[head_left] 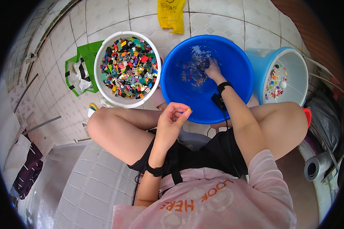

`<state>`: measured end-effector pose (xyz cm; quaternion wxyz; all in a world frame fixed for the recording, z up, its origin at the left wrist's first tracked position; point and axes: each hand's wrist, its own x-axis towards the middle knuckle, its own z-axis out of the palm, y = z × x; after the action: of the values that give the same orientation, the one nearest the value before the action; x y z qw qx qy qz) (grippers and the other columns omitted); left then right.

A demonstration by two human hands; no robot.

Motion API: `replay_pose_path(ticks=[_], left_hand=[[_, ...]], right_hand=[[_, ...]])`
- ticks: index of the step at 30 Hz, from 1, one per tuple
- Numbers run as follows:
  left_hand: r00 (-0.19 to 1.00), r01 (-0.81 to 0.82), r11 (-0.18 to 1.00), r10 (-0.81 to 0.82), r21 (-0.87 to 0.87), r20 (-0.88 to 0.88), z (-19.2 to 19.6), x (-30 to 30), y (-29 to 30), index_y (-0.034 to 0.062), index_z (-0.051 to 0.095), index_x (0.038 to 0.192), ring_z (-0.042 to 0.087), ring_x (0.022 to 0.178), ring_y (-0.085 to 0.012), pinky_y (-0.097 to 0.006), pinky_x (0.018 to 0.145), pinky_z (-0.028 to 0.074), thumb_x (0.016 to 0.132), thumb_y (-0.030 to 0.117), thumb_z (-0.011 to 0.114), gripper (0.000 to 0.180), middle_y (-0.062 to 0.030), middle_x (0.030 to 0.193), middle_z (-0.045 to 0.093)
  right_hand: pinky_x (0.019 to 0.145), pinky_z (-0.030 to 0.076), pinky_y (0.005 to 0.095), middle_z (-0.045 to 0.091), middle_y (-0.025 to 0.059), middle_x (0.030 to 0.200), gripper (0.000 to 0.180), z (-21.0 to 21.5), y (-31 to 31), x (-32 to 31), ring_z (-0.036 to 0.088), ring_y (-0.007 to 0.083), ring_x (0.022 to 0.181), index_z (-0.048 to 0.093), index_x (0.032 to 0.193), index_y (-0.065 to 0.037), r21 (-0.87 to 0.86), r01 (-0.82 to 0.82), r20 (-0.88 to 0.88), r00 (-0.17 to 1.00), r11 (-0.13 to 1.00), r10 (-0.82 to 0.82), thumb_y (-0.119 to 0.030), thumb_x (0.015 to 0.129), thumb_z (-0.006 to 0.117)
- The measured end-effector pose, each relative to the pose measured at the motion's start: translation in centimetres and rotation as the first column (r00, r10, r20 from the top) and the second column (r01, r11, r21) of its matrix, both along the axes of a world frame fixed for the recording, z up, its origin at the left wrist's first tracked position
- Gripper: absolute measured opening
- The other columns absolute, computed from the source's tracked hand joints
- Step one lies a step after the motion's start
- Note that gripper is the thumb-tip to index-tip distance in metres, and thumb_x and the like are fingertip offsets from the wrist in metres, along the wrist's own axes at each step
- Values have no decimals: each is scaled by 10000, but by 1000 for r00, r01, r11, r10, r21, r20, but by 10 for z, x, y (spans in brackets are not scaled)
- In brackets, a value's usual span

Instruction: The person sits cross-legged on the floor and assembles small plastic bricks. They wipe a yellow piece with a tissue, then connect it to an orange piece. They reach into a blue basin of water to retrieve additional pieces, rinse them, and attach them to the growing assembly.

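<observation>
My left hand [171,123] is raised over my lap, at the near left of the blue basin. Its thumb and forefinger are closed on a small yellow toy piece [189,110]. My right hand [213,71] reaches down into the large blue basin [206,108], at the water. Beside its fingertips, a cluster of small mixed-colour pieces [197,72] lies in the water. The fingers of that hand are partly hidden and blurred, so what they hold does not show.
A white basket [98,72] full of colourful toy bricks stands left of the basin. To the right, a light blue bucket [262,72] lies tilted with a few small pieces inside. A green bag [90,53] and a yellow plastic bag [171,17] rest on the tiled floor.
</observation>
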<state>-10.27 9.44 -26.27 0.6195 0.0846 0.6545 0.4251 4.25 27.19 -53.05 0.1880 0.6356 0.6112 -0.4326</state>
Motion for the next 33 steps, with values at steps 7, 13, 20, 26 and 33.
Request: replay_pose_path(ticks=[7, 13, 20, 26, 33], left_hand=[[1000, 13, 1000, -13, 5, 13, -7, 0, 8, 41, 610, 1005, 529, 740, -43, -189, 686, 433, 902, 99, 665, 130, 19, 894, 632], [998, 51, 999, -51, -19, 27, -8, -4, 12, 24, 587, 1022, 588, 851, -84, -215, 783, 461, 916, 92, 644, 138, -18, 941, 641], [997, 69, 997, -68, -22, 35, -10, -8, 10, 17, 578, 1031, 620, 911, -103, -222, 826, 473, 926, 88, 628, 136, -39, 971, 649], [999, 18, 1000, -18, -10, 51, -9, -4, 7, 47, 610, 993, 513, 736, -38, -186, 684, 422, 901, 100, 664, 119, 28, 881, 623], [997, 40, 999, -42, 26, 59, -9, -1, 1, 51, 612, 991, 502, 734, -33, -181, 672, 408, 902, 106, 663, 116, 36, 861, 611]], right_hand=[[1065, 381, 412, 335, 207, 1468, 609, -5, 13, -11, 374, 372, 1321, 454, 1368, -103, 203, -29, -17, 999, 979, 33, -48, 790, 639], [912, 482, 418, 651, 150, 1089, 311, -16, 30, -2, 589, 339, 1076, 627, 1085, -76, 200, 53, -94, 995, 978, -35, -73, 776, 664], [979, 455, 409, 532, 153, 1299, 415, -15, 1, -17, 515, 332, 1189, 584, 1205, -107, 213, -113, -76, 988, 970, 132, -64, 797, 645], [1066, 406, 407, 267, 155, 1530, 646, -7, -19, -22, 347, 324, 1360, 373, 1441, -88, -69, -378, 92, 919, 923, 383, -107, 846, 625], [1007, 426, 413, 515, 223, 1332, 455, -14, -27, 9, 496, 359, 1229, 537, 1293, -17, -325, -260, 107, 945, 909, 309, -141, 858, 582]])
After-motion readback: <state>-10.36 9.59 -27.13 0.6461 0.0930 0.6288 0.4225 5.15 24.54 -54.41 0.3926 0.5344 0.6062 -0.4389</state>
